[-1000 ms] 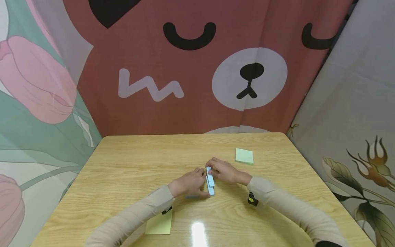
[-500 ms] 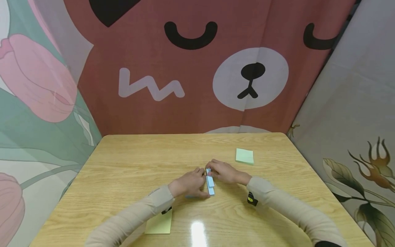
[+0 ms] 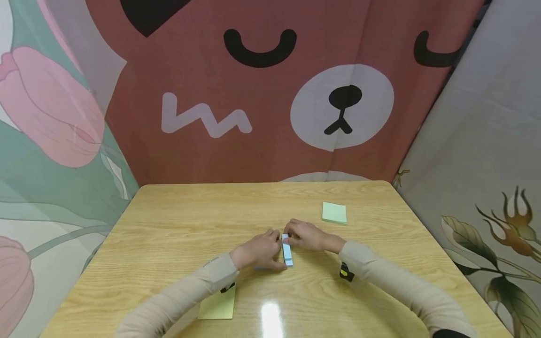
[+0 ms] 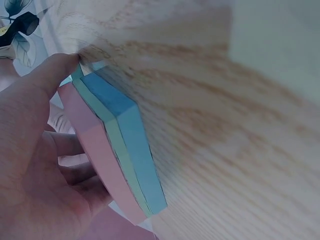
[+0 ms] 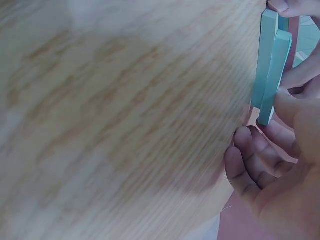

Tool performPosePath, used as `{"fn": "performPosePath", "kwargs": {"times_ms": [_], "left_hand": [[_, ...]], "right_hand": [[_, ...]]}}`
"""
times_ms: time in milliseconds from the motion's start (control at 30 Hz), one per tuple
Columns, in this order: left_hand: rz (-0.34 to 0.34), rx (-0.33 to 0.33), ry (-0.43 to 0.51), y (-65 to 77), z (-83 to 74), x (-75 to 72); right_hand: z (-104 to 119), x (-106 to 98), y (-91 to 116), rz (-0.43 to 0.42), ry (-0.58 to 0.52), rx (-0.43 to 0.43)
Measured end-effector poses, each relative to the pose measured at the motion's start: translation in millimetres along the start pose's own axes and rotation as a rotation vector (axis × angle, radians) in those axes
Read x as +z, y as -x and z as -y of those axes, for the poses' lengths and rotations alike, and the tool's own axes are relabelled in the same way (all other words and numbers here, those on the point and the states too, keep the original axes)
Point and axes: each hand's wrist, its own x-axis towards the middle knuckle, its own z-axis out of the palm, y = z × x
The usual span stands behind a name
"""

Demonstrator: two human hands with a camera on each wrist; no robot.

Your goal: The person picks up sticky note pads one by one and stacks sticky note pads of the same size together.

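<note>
Narrow light-blue blocks [image 3: 287,251] lie between the two hands near the table's middle. My left hand [image 3: 262,249] holds a row of long blocks from the side, its thumb at the near end. In the left wrist view a pink block [image 4: 102,155], a thin green layer [image 4: 122,165] and a blue block [image 4: 140,155] lie side by side against its fingers. My right hand [image 3: 308,234] pinches the outer teal block [image 5: 275,80] near its far end. That block overlaps another teal block [image 5: 265,60], offset lengthwise. The left fingers partly hide the row.
A pale-green sticky-note pad [image 3: 334,212] lies at the back right of the wooden table [image 3: 190,206]. A yellow sticky note [image 3: 217,305] lies at the front left, partly under the left forearm. Patterned curtains [image 3: 253,159] hang behind and at both sides.
The right hand has drawn the upper light-blue block a little toward the person, so it covers more of the one under it. The left hand has stayed in place.
</note>
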Motion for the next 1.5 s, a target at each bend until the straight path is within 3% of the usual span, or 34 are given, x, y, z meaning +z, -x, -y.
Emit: {"fn": "performPosePath", "kwargs": {"times_ms": [400,900,1133,1500], "left_hand": [[-0.012,0.012,-0.003,1.6,-3.0,1.9],[-0.007,-0.001,-0.016,5.0,-3.7,4.1],[-0.043,0.005,-0.046,3.5,-4.4,3.7],[-0.028,0.004,-0.061,3.1,-4.0,3.5]], "right_hand": [[2.5,1.6,4.3,0.031,-0.044,-0.022],[7.3,4.3,3.3,0.038,-0.021,-0.037],[6.1,2.4,3.1,0.03,0.001,-0.031],[6.9,0.5,5.5,0.033,-0.01,-0.031]]}}
